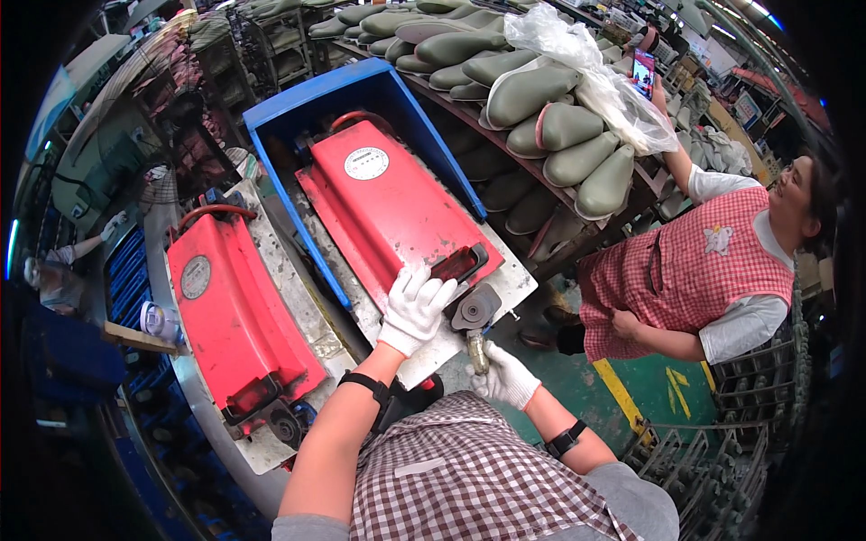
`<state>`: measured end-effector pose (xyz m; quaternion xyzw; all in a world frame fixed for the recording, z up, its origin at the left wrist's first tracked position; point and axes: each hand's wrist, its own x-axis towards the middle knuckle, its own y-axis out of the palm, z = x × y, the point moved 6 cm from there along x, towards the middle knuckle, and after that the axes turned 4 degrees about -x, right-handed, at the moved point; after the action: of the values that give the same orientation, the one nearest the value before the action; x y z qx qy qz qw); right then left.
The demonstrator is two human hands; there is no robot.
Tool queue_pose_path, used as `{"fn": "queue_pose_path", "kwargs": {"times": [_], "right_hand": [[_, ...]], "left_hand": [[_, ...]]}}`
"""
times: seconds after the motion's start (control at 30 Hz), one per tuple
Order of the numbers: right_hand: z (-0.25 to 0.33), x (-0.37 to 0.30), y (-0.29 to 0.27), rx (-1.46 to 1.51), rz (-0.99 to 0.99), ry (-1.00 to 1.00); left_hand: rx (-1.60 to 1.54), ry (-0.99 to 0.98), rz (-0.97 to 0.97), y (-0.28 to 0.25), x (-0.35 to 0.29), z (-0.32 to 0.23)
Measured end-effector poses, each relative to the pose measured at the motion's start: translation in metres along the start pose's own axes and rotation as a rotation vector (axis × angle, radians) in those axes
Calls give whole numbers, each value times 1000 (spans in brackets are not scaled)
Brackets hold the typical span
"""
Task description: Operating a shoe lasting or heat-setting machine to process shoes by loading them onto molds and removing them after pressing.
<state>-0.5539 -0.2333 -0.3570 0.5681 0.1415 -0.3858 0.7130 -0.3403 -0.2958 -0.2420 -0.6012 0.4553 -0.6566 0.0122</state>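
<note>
Everything is placed by the central red cover (383,212), a long ridged casing with a round pale dial on its far part. Well to its left, a co-worker's gloved hand (115,224) reaches in from the edge. Nearer, still left of the cover, stands a white rounded device (159,319), then a second red cover (221,293) of similar shape, tilted alongside on its own pale base. A blue open housing (316,83) surrounds the central cover's far end and left side. At the cover's near end lies the left hand (416,305), white-gloved, its grip loose with fingers extended; I cannot tell how firmly it touches. Just beside it is a black pull (462,262) set into the cover. Right of that hand, below the cover's near edge, sits a round dark fitting (475,307); the right hand (503,377), also gloved, has its grip closed around the fitting's taped handle (478,353). Beyond the cover's right side, olive shoe forms (534,90) fill a rack under a clear plastic bag (586,72). Farthest right, a person in a red checked apron (690,261) raises a phone (643,74).
</note>
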Motion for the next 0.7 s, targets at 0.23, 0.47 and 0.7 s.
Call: {"fn": "queue_pose_path", "kwargs": {"times": [0.23,0.47,0.7], "right_hand": [[83,-4,-25,329,-223,-359],[90,-24,-36,6,-537,-742],[-3,20,121,-955,93,-300]], "left_hand": [[7,-3,13,8,-10,5],[-296,-357,214,-65,-6,-1],[242,-796,-18,-260,-136,15]]}}
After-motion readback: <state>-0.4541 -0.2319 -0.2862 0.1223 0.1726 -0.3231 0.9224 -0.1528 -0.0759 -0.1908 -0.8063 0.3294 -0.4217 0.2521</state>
